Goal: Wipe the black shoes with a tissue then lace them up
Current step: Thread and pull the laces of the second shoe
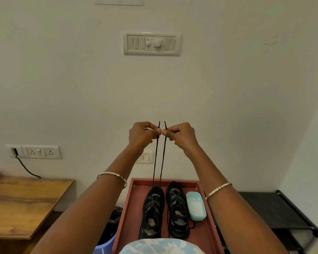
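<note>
The left hand (142, 133) and right hand (180, 133) each pinch one end of the lace (155, 162), fingers clamped. Holding both ends up level likely evens them above the left shoe (151, 211).

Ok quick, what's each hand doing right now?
Left hand: pinches one end of the black lace.
Right hand: pinches its other end.
</note>
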Demonstrator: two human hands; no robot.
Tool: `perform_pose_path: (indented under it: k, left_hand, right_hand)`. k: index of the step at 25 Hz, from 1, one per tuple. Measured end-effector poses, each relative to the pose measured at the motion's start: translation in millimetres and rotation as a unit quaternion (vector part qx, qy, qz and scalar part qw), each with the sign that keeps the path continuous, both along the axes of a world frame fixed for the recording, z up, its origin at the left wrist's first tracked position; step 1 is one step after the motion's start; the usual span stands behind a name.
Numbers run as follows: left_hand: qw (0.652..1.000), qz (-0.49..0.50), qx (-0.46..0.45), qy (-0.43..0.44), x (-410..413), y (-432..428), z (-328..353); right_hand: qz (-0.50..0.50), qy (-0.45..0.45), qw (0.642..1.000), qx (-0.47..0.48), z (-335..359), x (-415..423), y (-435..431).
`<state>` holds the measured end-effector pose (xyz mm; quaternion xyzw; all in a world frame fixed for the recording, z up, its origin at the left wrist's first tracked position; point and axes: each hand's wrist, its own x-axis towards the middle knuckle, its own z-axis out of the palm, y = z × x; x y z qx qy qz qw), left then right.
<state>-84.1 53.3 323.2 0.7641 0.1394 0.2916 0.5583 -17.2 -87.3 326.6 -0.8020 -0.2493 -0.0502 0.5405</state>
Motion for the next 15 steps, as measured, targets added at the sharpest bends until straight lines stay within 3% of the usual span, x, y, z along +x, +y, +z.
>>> perform_pose_path:
  k: [10, 15]
  left_hand:
    - [0.99, -0.102, -0.085, 0.054, -4, 12, 5]
    - [0.953, -0.199, -0.21, 0.088, -4, 15, -4]
  right_hand:
    - [0.013, 0.0, 0.999, 0.044, -9, 0, 5]
    - [0.033, 0.094, 0.987, 0.127, -19, -3, 1]
